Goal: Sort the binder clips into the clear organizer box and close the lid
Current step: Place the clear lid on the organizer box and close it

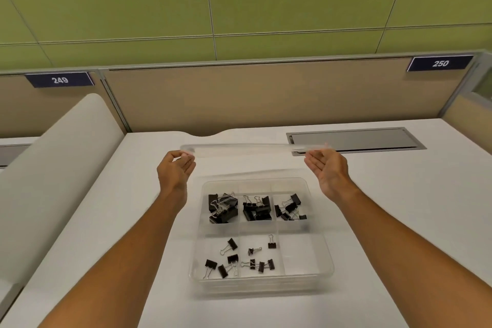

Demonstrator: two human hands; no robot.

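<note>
— Binder clips (251, 230) are sitting sorted inside the clear organizer box (326, 270), aren't they?

— They are. Three heaps are lying in the far row of compartments, and loose ones are lying scattered in the near row, toward seven and six o'clock. The near compartment at five o'clock is holding none that I can make out. The box is resting on the white desk (399, 221), straight in front of the person.

— And the lid (247, 149)?

— It's hovering off the box, out at twelve o'clock, blurred, nearly edge-on. The left hand (175, 168) is pinching its left end between thumb and curled fingertips. The right hand (328, 168) is meeting the right end with its palm turned inward and fingers nearly straight; whether the thumb is clamping the lid there I cannot tell.

— Anything behind?

— A grey hatch (356, 140) is lying flush in the desk at one o'clock, and partition tags are reading 249 (60, 79) and 250 (440, 63).
</note>
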